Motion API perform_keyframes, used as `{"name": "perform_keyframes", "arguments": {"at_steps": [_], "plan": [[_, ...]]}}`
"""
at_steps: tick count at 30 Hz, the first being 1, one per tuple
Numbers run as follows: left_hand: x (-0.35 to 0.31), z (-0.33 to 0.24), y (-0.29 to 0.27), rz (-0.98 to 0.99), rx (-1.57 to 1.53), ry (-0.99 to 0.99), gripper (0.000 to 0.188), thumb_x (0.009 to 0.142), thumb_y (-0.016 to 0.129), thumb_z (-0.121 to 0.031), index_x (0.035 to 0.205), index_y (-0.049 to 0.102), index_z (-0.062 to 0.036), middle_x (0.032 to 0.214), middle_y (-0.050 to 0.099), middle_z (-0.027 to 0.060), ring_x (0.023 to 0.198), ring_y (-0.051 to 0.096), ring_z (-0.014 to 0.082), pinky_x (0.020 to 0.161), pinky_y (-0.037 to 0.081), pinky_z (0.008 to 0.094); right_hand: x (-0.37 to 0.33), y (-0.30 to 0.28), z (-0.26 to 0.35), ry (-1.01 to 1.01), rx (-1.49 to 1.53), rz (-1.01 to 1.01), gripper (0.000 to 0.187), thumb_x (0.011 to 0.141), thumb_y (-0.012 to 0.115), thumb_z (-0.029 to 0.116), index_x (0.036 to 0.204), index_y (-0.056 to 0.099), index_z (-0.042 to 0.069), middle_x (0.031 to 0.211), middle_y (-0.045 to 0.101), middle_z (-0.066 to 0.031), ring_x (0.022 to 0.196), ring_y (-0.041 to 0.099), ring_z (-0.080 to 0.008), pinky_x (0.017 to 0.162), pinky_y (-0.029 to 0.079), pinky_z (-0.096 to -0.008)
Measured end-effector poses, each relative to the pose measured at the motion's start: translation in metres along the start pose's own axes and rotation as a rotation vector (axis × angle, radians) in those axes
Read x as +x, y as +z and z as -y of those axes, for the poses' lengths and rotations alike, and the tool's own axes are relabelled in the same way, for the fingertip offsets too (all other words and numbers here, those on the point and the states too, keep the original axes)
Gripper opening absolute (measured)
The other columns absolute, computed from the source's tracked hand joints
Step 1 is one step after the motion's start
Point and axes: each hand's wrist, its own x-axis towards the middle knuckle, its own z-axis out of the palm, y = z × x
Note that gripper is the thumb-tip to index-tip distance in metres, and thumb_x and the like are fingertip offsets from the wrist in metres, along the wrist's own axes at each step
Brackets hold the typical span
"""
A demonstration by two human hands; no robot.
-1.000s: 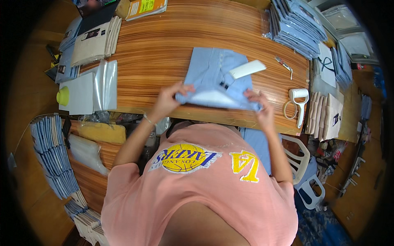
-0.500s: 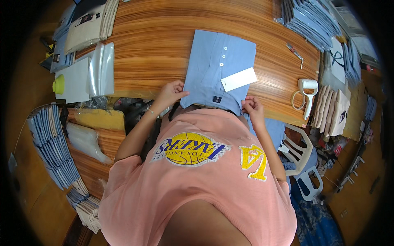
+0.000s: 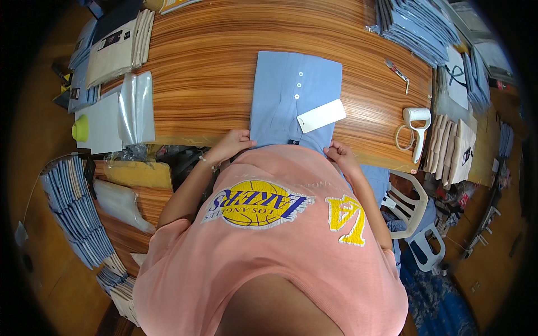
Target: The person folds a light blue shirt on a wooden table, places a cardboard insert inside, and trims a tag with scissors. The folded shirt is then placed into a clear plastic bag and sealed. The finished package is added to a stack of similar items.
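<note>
A folded light-blue shirt with white buttons lies flat on the wooden table in front of me, its near end at the table's edge. A blank-looking white hang tag rests on its right half, and a small dark label shows at the near end, partly hidden by my body. My left hand pinches the shirt's near left corner. At the near right corner, my right hand grips the fabric between thumb and fingers.
A white lint roller, a tape ring and small thread snips lie at the right. Bagged blue shirts are stacked at the far right. Clear plastic bags and bagged cream garments lie left. A white chair stands right.
The shirt has turned slightly and shifted a little left and nearer, so its far edge sits closer to me. Both hands keep hold of its near corners.
</note>
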Motion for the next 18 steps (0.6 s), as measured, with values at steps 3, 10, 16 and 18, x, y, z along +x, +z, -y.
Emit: {"name": "perform_keyframes", "arguments": {"at_steps": [3,10,16,18], "plan": [[0.001,0.009,0.0,-0.029,0.058,0.047,0.012,0.088,0.059,-0.006,0.097,0.057,0.0014,0.078,0.062,0.0022,0.072,0.055,0.0055,0.063,0.044,0.0177,0.004,0.006,-0.004,-0.061,0.03,-0.025,0.003,0.088,0.059,0.007,0.09,0.058,0.005,0.071,0.056,0.0039,0.059,0.049,-0.0027,0.057,0.04,-0.0173],[-0.004,0.026,0.004,-0.073,-0.079,0.135,0.015,0.087,0.06,-0.004,0.1,0.056,0.0,0.085,0.06,0.0018,0.079,0.054,0.005,0.067,0.043,0.0184,-0.003,0.009,-0.002,-0.086,0.048,-0.119,0.016,0.085,0.062,0.006,0.1,0.056,0.007,0.073,0.059,0.0028,0.059,0.051,-0.0033,0.057,0.042,-0.0185],[-0.015,0.009,0.018,-0.167,-0.055,0.103,0.018,0.083,0.064,-0.006,0.098,0.056,-0.0007,0.084,0.058,0.0021,0.074,0.054,0.006,0.064,0.045,0.0195,-0.006,0.009,-0.003,-0.157,-0.078,-0.127,0.021,0.083,0.065,0.006,0.102,0.056,0.006,0.07,0.055,0.004,0.061,0.05,-0.0035,0.056,0.042,-0.0198],[-0.015,0.013,0.022,-0.224,-0.131,0.135,0.018,0.083,0.065,-0.007,0.098,0.056,-0.0014,0.085,0.058,0.0019,0.073,0.054,0.0058,0.062,0.045,0.0197,-0.004,0.021,-0.007,-0.248,-0.021,-0.255,0.019,0.083,0.065,0.007,0.099,0.055,0.005,0.069,0.055,0.0039,0.059,0.047,-0.0036,0.054,0.04,-0.0211]]}}
